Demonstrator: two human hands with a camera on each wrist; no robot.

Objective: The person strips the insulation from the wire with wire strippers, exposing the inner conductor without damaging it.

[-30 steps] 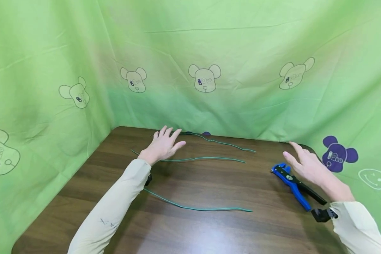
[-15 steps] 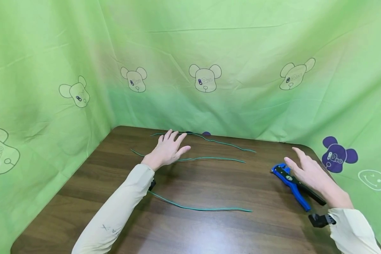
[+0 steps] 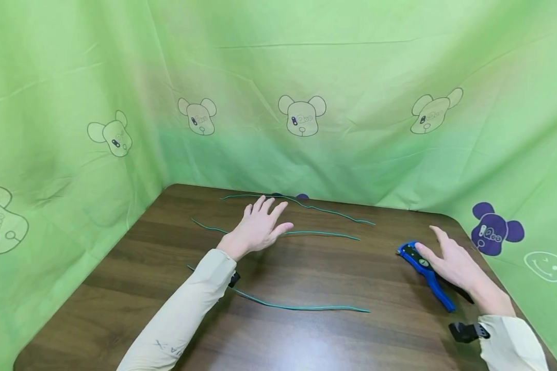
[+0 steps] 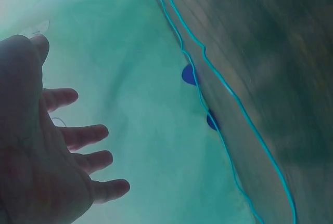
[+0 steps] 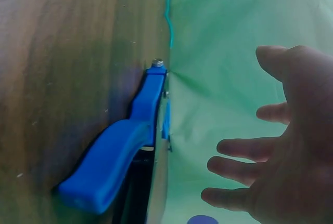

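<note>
Left hand (image 3: pixel 255 232) shifted rightward over middle wire (image 3: pixel 322 233), right hand (image 3: pixel 459 268) now hiding more of pliers (image 3: pixel 435 286), all fingers apart

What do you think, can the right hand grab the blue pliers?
Probably yes: the right hand holds nothing and is close to the blue pliers, and I see nothing in the way between them.
</note>
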